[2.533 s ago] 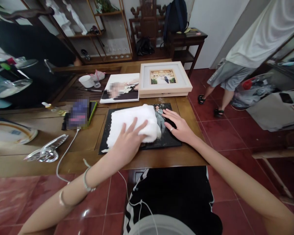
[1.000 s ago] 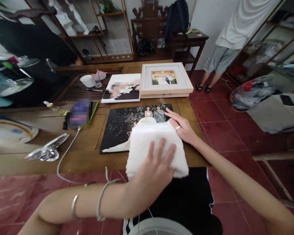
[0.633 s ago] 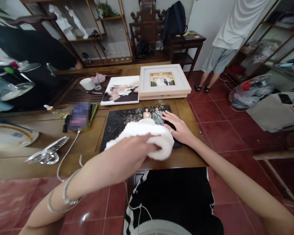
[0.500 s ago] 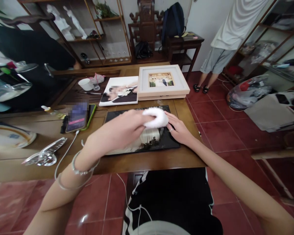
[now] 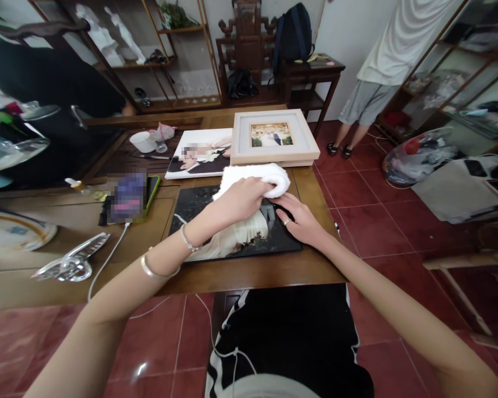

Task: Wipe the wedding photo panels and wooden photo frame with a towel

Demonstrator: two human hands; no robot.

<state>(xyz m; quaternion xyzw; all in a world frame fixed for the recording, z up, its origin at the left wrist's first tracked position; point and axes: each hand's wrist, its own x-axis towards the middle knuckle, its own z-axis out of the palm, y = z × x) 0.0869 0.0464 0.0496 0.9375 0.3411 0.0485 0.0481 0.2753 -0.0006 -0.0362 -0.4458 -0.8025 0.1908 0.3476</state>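
Left hand clenches a soft, light white terry towel, easily bunched, over the far edge of a seemingly stiff, glossy dark photo panel; right hand lies open, flat on it.

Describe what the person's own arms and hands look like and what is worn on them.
No sleeves are in view on either side. By the left hand, the wrist carries a thin silver bracelet, with a plain silver bangle just behind it. The right hand wears one slim silver ring on a finger. No watch, gloves or markings show.
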